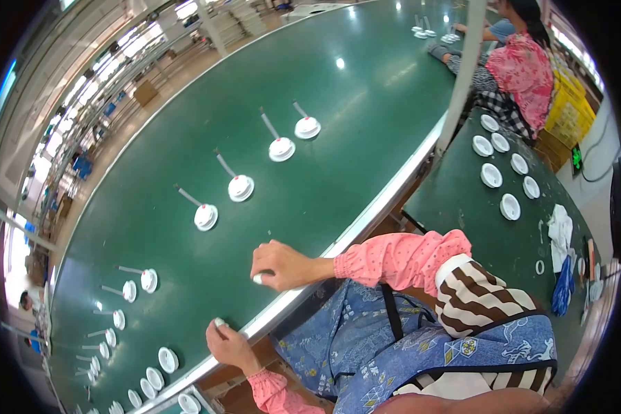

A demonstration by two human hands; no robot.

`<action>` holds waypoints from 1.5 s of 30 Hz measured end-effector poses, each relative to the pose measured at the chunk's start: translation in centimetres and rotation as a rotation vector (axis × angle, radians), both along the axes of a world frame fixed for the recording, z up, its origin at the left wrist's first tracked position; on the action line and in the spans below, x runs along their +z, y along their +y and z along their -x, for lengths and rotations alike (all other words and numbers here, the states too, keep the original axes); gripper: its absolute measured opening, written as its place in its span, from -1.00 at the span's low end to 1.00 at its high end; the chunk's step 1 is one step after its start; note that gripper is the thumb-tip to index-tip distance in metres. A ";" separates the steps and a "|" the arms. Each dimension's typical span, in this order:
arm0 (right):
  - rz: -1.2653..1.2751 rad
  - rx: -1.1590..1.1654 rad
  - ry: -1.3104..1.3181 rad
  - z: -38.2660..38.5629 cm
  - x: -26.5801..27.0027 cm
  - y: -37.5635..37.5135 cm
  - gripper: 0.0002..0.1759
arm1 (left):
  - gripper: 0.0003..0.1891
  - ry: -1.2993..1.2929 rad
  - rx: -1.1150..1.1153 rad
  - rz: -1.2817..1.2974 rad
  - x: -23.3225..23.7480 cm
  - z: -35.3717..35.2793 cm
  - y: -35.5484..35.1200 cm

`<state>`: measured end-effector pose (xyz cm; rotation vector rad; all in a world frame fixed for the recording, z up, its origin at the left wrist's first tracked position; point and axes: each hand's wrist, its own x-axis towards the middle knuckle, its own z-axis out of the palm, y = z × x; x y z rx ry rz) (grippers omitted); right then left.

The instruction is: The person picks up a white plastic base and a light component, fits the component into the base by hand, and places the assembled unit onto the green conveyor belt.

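My right hand [279,265] is above the green tabletop [310,200] near its metal edge, fingers curled in and a white cover on one fingertip. My left hand [230,344] is lower down by the same edge, its fingers drawn together and one tip also white. No object shows in either hand. Ahead of them stand round white pieces with grey stems, the nearest [205,217] beyond my right hand. Near my left hand lies a white round piece without a stem [168,359].
More stemmed white pieces [149,279] stand at the left. On a side table [455,207] lie several white discs [510,206], a white cloth [560,231] and a blue bundle [564,290]. A person in a pink top [521,76] sits beyond a pale post [468,69].
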<state>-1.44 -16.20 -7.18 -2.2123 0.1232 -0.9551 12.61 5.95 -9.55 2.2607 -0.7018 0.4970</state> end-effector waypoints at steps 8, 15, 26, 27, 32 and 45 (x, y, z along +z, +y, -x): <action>-0.045 -0.069 0.002 -0.3 -0.2 0.5 -0.90 | -0.75 -0.031 -0.096 0.032 -0.9 -1.5 0.7; -0.111 -0.048 0.074 -0.2 0.0 0.5 -0.88 | -0.57 0.060 0.001 -0.137 3.8 2.3 -0.1; -0.110 -0.057 0.070 -0.1 -0.3 0.6 -0.90 | -0.63 -0.009 -0.008 -0.119 2.5 1.5 -0.1; -0.110 -0.062 0.069 -0.1 -0.2 0.6 -0.90 | -0.64 -0.040 -0.010 -0.107 2.4 1.5 0.0; -0.104 -0.078 0.073 -0.2 -0.2 0.5 -0.89 | -0.65 -0.118 -0.014 -0.089 1.5 0.7 0.1; -0.110 -0.082 0.098 -0.2 -0.2 0.6 -0.88 | -0.66 -0.037 -0.001 -0.105 3.0 1.8 -0.3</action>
